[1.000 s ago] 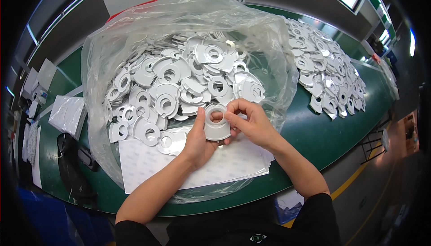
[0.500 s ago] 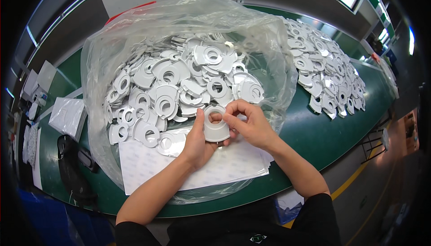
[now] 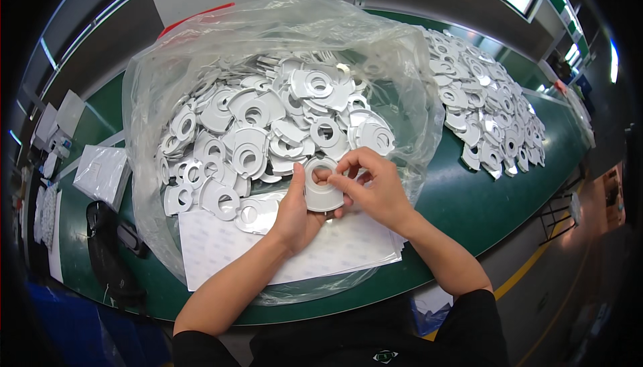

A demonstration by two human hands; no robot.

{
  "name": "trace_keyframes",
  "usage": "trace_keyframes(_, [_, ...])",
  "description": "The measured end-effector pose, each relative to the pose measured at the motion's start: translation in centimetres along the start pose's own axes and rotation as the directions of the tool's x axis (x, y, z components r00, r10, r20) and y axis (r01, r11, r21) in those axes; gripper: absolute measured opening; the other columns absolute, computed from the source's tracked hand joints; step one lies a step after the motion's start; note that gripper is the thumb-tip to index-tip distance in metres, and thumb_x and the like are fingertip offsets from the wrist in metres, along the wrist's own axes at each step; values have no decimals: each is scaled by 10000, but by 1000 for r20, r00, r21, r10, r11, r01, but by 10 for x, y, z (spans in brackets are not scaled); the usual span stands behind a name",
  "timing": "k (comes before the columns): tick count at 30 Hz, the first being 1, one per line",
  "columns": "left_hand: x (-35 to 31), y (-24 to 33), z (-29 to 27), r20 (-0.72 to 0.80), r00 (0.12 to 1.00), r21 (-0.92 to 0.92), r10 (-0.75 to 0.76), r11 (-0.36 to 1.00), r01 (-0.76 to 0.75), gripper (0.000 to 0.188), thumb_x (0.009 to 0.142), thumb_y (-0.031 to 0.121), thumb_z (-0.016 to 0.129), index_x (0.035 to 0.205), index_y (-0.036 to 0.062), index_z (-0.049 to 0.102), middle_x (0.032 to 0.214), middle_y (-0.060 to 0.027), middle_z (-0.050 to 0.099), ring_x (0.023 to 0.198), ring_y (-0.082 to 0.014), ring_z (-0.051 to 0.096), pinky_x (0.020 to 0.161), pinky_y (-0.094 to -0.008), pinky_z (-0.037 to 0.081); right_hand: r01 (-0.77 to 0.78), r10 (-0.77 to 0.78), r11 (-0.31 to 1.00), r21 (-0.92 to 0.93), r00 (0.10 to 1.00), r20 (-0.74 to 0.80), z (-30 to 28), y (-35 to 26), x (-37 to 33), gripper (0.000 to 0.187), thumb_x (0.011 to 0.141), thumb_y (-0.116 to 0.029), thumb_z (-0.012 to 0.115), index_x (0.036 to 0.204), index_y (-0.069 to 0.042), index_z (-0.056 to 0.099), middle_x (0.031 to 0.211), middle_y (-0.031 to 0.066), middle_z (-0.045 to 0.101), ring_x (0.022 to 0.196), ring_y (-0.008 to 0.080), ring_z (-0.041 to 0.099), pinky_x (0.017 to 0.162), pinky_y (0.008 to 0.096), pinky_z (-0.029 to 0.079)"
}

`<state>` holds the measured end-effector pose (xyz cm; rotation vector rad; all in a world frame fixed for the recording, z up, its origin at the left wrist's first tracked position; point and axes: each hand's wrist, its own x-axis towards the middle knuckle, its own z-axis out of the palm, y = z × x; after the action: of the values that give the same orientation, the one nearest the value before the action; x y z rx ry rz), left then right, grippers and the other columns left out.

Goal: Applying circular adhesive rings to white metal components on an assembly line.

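White ring part (image 3: 321,189), face-up w/ hole toward camera, roughly round, both hands (image 3: 335,199) pinching it.

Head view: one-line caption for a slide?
Both hands, left hand and right hand, hold one white ring part over a clear bag of parts on a green table.

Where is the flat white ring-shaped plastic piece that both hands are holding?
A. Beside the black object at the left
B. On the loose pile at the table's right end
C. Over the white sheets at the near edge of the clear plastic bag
C: the left hand and right hand pinch the flat white ring-shaped plastic piece above the white sheets in the clear plastic bag.
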<state>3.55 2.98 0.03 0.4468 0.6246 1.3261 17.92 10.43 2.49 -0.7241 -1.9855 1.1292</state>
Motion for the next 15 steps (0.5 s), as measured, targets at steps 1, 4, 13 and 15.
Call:
trace_keyframes(1, [0, 0, 1, -22, 1000, 7, 6, 1000, -6, 618, 962, 562, 137, 1051, 79, 513, 975, -84, 582, 859, -197, 583, 665, -309, 434, 36, -37, 999, -25, 999, -33, 1, -2, 0, 185, 814, -131, 673, 916, 7, 604, 860, 60, 595, 589, 75, 542, 503, 202, 453])
trace_keyframes(4, [-1, 2, 1, -23, 1000, 29, 2, 1000, -2, 638, 961, 565, 129, 1066, 72, 521, 963, -88, 588, 850, -197, 583, 664, -307, 433, -81, 98, 980, 180, 991, -92, 6, -13, 1, 212, 805, -126, 674, 946, 26, 628, 817, 63, 614, 589, 70, 557, 499, 206, 449])
trace_keyframes(13, [-1, -5, -1, 50, 999, 153, 9, 988, -17, 688, 941, 605, 114, 1097, 72, 520, 936, -86, 596, 837, -176, 586, 676, -280, 432, -287, 299, 933, 218, 954, -25, -2, -1, 2, 148, 816, -84, 627, 895, 40, 646, 734, 50, 623, 540, 62, 554, 495, 200, 441])
trace_keyframes(15, [-2, -6, 1, 45, 999, 190, 8, 982, -16, 711, 927, 628, 107, 1103, 76, 519, 930, -78, 593, 835, -165, 584, 673, -271, 432, -294, 306, 931, 217, 952, -26, -1, -4, 3, 138, 816, -80, 628, 875, 43, 641, 725, 53, 623, 541, 61, 553, 496, 202, 441])
